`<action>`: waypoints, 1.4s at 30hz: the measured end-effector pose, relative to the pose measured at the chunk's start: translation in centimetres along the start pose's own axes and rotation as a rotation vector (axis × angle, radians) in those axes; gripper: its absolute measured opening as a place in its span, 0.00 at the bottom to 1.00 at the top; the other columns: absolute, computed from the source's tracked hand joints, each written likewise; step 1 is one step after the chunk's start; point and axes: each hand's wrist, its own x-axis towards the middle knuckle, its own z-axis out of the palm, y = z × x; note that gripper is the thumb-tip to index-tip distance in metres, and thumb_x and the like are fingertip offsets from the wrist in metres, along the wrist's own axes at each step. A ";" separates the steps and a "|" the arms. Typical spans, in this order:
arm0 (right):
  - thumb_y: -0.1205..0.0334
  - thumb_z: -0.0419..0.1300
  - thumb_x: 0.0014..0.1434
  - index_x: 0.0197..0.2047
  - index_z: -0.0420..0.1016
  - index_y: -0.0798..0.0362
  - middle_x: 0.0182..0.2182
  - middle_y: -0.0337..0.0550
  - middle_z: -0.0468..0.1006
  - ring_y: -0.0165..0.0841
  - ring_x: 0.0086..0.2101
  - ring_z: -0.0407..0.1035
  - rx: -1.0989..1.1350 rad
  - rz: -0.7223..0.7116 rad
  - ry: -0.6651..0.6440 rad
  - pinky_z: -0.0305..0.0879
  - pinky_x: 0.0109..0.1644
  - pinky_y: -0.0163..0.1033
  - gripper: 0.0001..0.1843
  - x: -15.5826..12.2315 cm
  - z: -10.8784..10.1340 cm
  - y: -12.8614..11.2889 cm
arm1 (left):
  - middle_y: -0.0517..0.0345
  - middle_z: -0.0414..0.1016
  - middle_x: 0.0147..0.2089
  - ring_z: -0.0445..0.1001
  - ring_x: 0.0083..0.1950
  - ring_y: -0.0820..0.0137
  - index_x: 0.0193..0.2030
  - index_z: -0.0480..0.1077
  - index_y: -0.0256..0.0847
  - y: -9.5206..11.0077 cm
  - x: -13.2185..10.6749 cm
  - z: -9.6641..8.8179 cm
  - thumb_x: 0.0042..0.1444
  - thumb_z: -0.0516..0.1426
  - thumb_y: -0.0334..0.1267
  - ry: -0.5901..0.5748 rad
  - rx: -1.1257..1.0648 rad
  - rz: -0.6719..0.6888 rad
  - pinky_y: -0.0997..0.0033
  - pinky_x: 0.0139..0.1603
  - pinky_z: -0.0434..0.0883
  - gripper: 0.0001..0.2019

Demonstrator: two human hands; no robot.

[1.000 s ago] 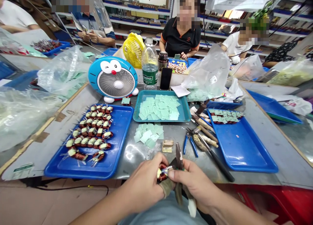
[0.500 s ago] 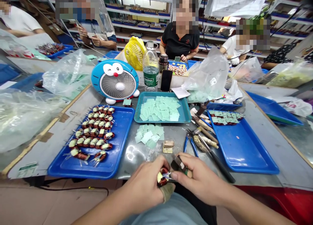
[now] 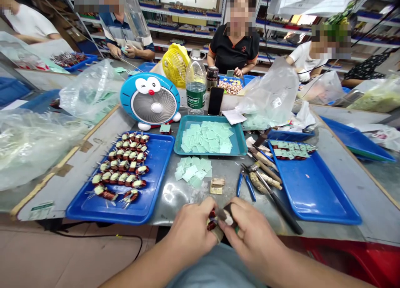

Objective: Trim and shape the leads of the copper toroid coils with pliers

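Note:
My left hand (image 3: 194,226) is closed around a copper-wound ring coil (image 3: 211,222), held over the near table edge; fingers hide much of it. My right hand (image 3: 253,227) grips a short dark tool with a flat metal blade (image 3: 222,215), its end against the coil. The tool's exact kind is partly hidden by my fingers. Just beyond my hands are a small wooden block (image 3: 216,186) and blue-handled pliers (image 3: 245,184). Rows of similar coils (image 3: 125,177) lie in the left blue tray (image 3: 158,167).
A teal tray (image 3: 211,153) holds pale green squares, with a loose pile (image 3: 193,171) before it. Hammer-like tools (image 3: 265,175) lie beside the right blue tray (image 3: 321,196). A fan (image 3: 151,100) and bottle (image 3: 196,83) stand behind. Several people sit around the tables.
The blade has turned and moved onto the coil, covering more of it. Both hands have shifted slightly right in view, along with the whole scene.

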 end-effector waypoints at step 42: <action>0.72 0.56 0.61 0.34 0.66 0.53 0.33 0.43 0.72 0.34 0.34 0.66 0.176 -0.203 -0.099 0.59 0.39 0.39 0.06 1.9 -2.4 0.7 | 0.64 0.73 0.29 0.66 0.29 0.74 0.35 0.65 0.43 1.3 -0.6 -1.2 0.47 0.56 0.34 0.014 -0.110 -0.010 0.74 0.32 0.56 0.07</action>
